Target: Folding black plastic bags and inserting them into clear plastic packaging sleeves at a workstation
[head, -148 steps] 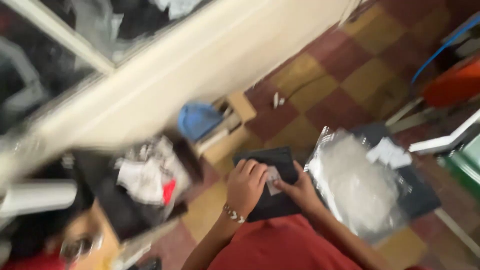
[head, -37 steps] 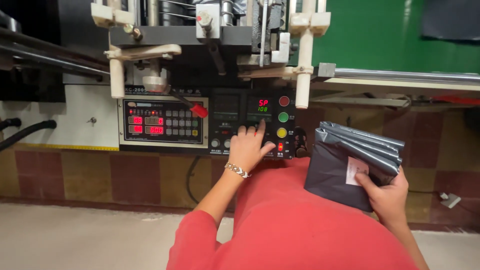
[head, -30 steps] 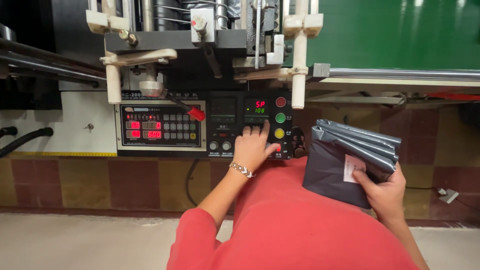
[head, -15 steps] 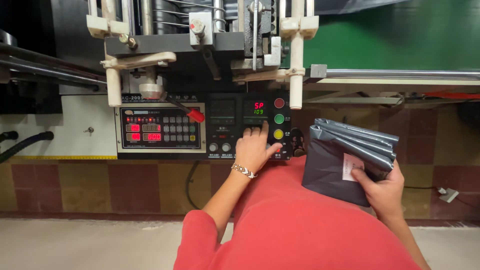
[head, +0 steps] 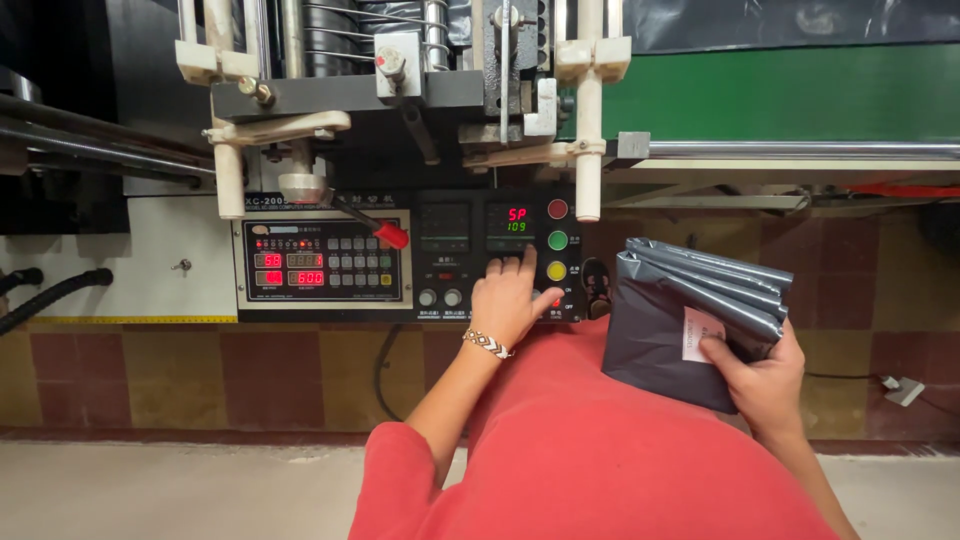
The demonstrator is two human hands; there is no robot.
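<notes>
Hands (head: 512, 300) on panel (head: 505, 255), bag stack (head: 690, 320)

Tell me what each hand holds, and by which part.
Right hand grips a stack of grey plastic mailer bags by its lower right corner. Left hand holds nothing.

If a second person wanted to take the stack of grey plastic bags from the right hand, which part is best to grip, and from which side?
Probably the upper left corner of the stack of grey plastic bags, coming from the left. The right hand pinches the lower right part, thumb over the white label, so the left half is free. The bags are flat and floppy, so a pinch across all the layers should suit. The left hand is at the control panel.
</notes>
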